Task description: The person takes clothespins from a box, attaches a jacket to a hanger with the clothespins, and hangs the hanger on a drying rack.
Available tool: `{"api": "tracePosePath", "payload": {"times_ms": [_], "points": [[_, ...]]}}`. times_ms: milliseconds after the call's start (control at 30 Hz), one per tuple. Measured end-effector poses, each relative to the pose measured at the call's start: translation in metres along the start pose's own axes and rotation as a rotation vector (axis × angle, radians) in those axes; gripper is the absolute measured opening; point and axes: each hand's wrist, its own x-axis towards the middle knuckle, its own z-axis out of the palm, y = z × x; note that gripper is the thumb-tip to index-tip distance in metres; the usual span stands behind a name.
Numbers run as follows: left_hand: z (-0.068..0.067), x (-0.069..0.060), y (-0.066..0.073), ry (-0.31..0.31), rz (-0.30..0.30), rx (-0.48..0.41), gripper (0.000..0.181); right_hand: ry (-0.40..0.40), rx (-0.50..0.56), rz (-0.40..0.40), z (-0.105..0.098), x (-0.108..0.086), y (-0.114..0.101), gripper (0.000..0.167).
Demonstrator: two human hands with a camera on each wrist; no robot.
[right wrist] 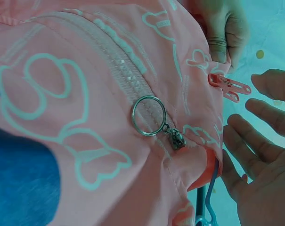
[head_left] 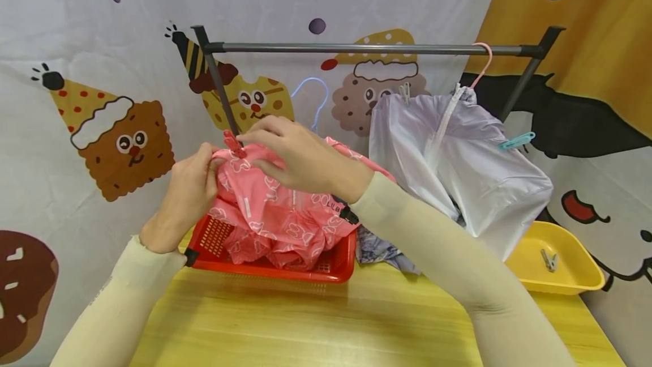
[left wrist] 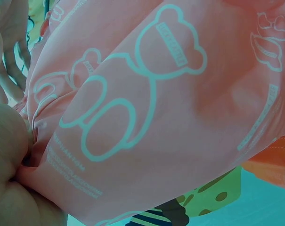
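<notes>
A pink jacket point(head_left: 285, 225) with white bear outlines hangs on a light-blue hanger point(head_left: 320, 107), its lower part over a red basket point(head_left: 285, 273). My left hand point(head_left: 185, 197) pinches the jacket's left shoulder edge. Beside those fingers, a red clothespin point(right wrist: 228, 86) is clipped on the fabric. My right hand point(head_left: 300, 157) is just past the clothespin, its fingers loosely spread and apart from it in the right wrist view. Down the front runs a zipper with a metal ring point(right wrist: 149, 115). The left wrist view shows mostly pink fabric point(left wrist: 170, 108).
A dark metal rack point(head_left: 316, 48) stands behind. From its right side a silvery-white garment point(head_left: 412, 140) hangs on a pink hanger point(head_left: 484, 64), with a teal clothespin point(head_left: 517, 141) and a grey clothespin point(head_left: 404, 93). A yellow tray point(head_left: 570, 248) holds another clothespin point(head_left: 549, 260) on the wooden table point(head_left: 305, 321).
</notes>
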Motion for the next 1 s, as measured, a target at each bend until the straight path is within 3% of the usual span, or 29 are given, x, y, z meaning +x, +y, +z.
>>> {"api": "tracePosePath", "payload": {"times_ms": [500, 667, 1000], "points": [[-0.003, -0.003, -0.001, -0.016, -0.03, 0.021, 0.013, 0.024, -0.011, -0.018, -0.013, -0.033, -0.008, 0.045], [-0.004, -0.004, 0.0, -0.022, -0.039, 0.019, 0.014, 0.057, -0.046, -0.045, -0.017, -0.046, -0.008, 0.042], [-0.004, -0.004, 0.0, -0.029, -0.035, -0.008, 0.013, 0.117, -0.033, -0.016, -0.026, -0.078, -0.005, 0.043]]}}
